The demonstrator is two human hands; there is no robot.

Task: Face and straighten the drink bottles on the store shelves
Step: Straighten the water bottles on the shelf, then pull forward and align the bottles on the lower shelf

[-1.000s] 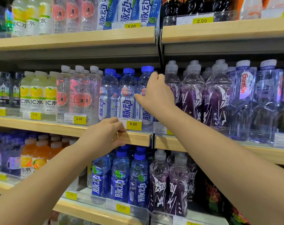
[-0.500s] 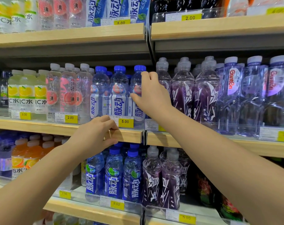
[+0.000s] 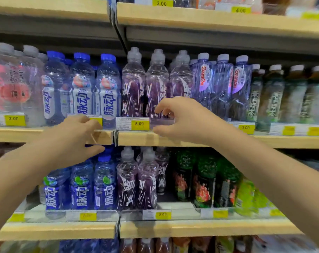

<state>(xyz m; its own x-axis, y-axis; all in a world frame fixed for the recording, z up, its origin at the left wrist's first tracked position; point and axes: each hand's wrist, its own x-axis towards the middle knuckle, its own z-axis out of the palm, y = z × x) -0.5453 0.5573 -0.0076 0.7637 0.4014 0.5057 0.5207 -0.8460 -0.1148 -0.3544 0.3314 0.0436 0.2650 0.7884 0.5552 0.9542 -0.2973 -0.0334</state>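
Where the middle shelf [image 3: 136,139] meets the adjoining shelf section, we find three purple bottles [image 3: 133,92] standing upright in a row at the front, with grey sport caps up and printed labels facing outward. The centre purple bottle [image 3: 157,83] has the right hand [image 3: 184,119] directly in front of its lower part. The fingers [image 3: 166,106] curl above the bottle's base and the thumb lies low, at the shelf lip. Motion blur prevents us from telling whether this hand grips the bottle or only hovers at it. Just beside the purple row, to the left, we see three blue-capped bottles [image 3: 108,88], upright with white labels forward. The left hand [image 3: 73,137] sits below them at the shelf front. Its fingers curl over the lip and price rail and its thumb lies beneath the lip, so it holds the edge of the middle shelf. A yellow price tag [image 3: 139,123] reading 5.00 lies between the two hands. To the right of the purple row stand clear water bottles [image 3: 203,81] with white caps, then green-labelled bottles [image 3: 272,99]. On the lower shelf [image 3: 173,230] we see blue-labelled bottles [image 3: 82,189], lower purple bottles [image 3: 126,181] and dark green bottles [image 3: 206,181].
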